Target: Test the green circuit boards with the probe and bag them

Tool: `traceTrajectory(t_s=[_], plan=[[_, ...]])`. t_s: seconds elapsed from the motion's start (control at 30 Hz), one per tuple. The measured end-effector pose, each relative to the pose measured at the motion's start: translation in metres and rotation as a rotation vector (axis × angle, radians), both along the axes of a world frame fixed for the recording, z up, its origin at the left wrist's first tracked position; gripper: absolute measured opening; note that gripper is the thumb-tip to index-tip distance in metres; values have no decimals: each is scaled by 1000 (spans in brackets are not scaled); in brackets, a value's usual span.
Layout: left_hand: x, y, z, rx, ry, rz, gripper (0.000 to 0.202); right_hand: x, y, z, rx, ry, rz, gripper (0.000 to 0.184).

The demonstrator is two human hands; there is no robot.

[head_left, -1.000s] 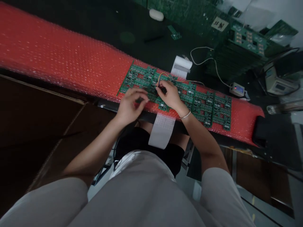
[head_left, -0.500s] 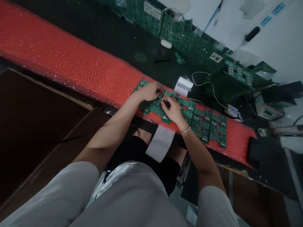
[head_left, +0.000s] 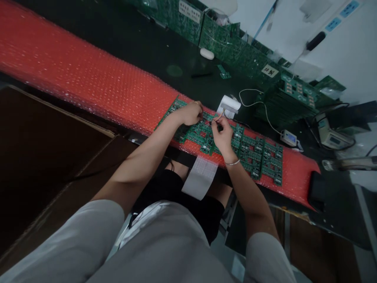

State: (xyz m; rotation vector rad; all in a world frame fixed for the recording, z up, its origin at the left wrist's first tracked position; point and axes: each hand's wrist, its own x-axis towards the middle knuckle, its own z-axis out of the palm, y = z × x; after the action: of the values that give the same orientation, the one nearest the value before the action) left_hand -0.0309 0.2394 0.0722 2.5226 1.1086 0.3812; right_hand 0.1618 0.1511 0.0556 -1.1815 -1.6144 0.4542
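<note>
Right hand [head_left: 223, 133] pinches thin wires [head_left: 220, 114] over green circuit boards [head_left: 236, 133]. Left hand [head_left: 191, 113] curls just left of that pinch; can't tell its hold.

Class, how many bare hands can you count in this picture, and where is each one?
2. The left hand is over the circuit boards, toward their left end; the right hand, farther right, pinches a thin wire. Some fingertips are hidden.

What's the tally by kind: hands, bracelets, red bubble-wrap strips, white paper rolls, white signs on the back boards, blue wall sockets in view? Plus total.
Hands: 2
Bracelet: 1
Red bubble-wrap strip: 1
White paper roll: 1
White signs: 2
Blue wall sockets: 2
Total: 9
</note>
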Motion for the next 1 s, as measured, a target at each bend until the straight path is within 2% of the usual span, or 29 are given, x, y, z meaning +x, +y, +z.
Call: traceTrajectory(t_s=[0.23, 0.33, 0.47, 0.57, 0.63, 0.73, 0.83, 1.0], plan=[[7, -10, 11, 2, 71, 42, 20, -1, 1, -1, 5, 22, 4, 15], [4, -19, 14, 39, 39, 79, 30, 1, 2, -4, -14, 41, 0, 16], [-11, -40, 9, 121, -59, 54, 39, 5, 6, -8, -77, 83, -5, 25], [-16, -59, 3, 173, -17, 13, 40, 8, 9, -7, -143, 124, 16, 30], [-14, -70, 0, 190, 34, 35, 43, 9, 13, -3, -166, 140, 40, 30], [-5, -79, -1, 184, 49, 92, 45, 6, 26, 6, -150, 119, 82, 30], [2, -84, 0, 171, 42, 123, 43, -8, 48, 13, -111, 26, 67, 34], [-11, -102, 0, 228, 36, 152, 53, -41, 85, 12, -65, -167, 34, 37]])
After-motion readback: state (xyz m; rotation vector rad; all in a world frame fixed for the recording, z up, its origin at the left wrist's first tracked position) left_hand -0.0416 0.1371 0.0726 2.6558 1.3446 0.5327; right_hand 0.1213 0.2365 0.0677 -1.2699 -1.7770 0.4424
